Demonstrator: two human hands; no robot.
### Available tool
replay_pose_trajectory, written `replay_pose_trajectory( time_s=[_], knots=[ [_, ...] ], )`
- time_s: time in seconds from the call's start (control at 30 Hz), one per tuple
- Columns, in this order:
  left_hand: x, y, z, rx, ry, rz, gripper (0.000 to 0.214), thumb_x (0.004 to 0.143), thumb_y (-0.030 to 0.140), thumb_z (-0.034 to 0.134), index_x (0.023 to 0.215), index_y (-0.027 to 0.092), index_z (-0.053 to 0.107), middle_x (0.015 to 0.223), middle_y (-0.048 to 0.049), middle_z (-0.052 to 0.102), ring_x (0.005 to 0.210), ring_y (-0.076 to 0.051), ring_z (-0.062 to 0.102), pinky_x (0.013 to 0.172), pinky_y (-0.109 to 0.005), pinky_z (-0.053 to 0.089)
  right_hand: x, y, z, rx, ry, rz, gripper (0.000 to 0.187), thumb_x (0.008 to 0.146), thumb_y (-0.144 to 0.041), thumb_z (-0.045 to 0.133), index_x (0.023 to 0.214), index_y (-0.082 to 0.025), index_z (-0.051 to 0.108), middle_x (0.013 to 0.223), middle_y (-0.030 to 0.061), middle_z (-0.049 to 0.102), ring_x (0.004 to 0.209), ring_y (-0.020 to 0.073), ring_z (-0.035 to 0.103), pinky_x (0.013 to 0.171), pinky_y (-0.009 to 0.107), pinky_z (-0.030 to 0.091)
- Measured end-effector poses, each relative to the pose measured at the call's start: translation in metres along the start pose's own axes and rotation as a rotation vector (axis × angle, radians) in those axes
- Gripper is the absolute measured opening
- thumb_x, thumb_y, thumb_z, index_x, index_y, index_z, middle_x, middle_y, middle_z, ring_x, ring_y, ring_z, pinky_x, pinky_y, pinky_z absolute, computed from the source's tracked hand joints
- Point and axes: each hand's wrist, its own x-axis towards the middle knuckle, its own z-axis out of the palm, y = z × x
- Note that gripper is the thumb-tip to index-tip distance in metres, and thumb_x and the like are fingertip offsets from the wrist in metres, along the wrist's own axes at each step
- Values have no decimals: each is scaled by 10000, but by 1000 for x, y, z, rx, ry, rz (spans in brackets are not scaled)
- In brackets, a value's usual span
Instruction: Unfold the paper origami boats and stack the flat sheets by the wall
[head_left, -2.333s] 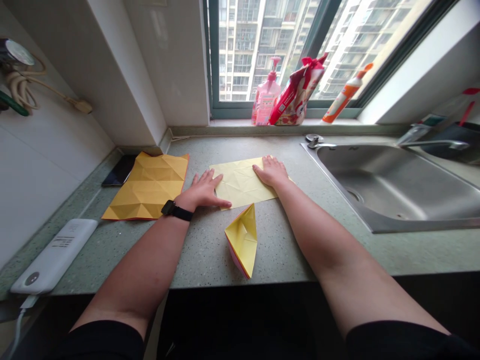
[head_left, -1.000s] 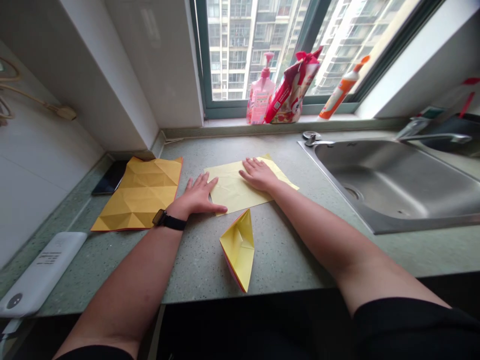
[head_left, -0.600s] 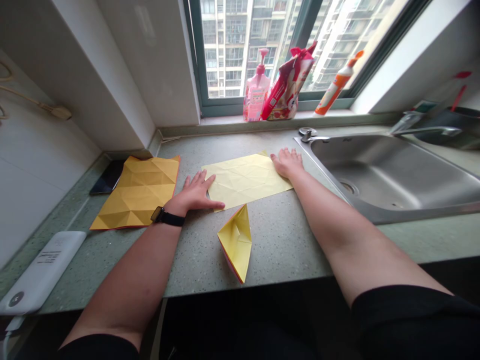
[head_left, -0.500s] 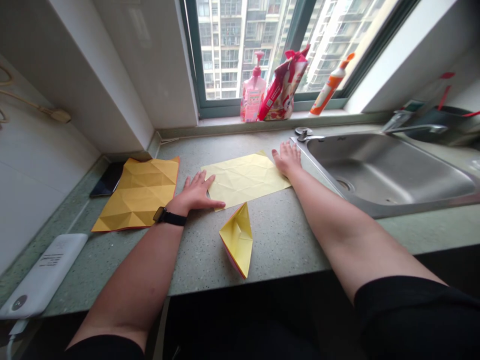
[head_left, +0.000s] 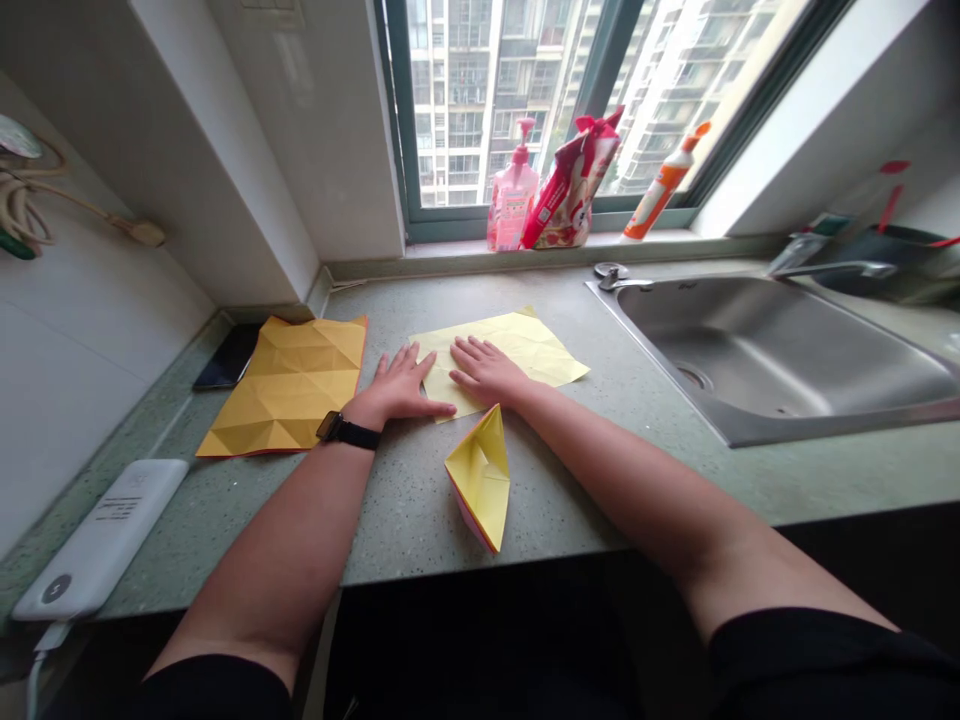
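Observation:
A creased pale yellow sheet of paper (head_left: 529, 345) lies flat on the counter between my arms and the window. My left hand (head_left: 403, 385) rests at its left edge, fingers spread, thumb over the near corner. On the left-middle part of the sheet lies my right hand (head_left: 486, 370), palm down with the fingers stretched out. Just in front of both hands stands a folded yellow paper boat (head_left: 484, 480), its pointed end close to my right wrist. An orange-yellow sheet with a grid of folds (head_left: 296, 385) lies left of my left hand.
A dark phone (head_left: 225, 358) is partly under the orange-yellow sheet. A white power bank (head_left: 101, 540) with a cable sits at the left front edge. To the right is a steel sink (head_left: 795, 350). A pump bottle (head_left: 512, 195), a red bag (head_left: 574, 190) and an orange-white bottle (head_left: 664, 190) stand on the sill.
My right hand has moved left across the pale yellow sheet, from its right edge to near my left hand. My left hand stays at the left edge. The view has shifted slightly.

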Motion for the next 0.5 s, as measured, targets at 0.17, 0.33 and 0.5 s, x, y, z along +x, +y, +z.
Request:
replay_pose_trajectory(
  time_s=[0.17,0.33,0.5],
  knots=[
    [-2,0,-2,-14,-10,-7,1373,742,969,603,1801,210,170,1863,-171,-35,1737,-398,-27,1381,-582,-2,-21,53,-28,-51,-5,321,852,1086,-694,337,1764,-179,331,1874,137,146,1736,348,123,1395,515,128],
    [-3,2,-2,-31,6,-12,1289,792,958,566,1793,225,214,1872,-152,22,1740,-388,9,1386,-572,20,-37,100,-46,-2,174,760,869,1092,-633,306,1719,-34,361,1837,251,224,1716,411,183,1371,596,175],
    [1,1,1,-175,254,-147,902,1024,732,450,1747,206,329,1854,-139,235,1720,-307,223,1386,-437,187,-51,106,-60,68,502,627,660,1067,-376,370,1608,-41,545,1658,237,556,1576,367,462,1316,542,354]
  ],
)
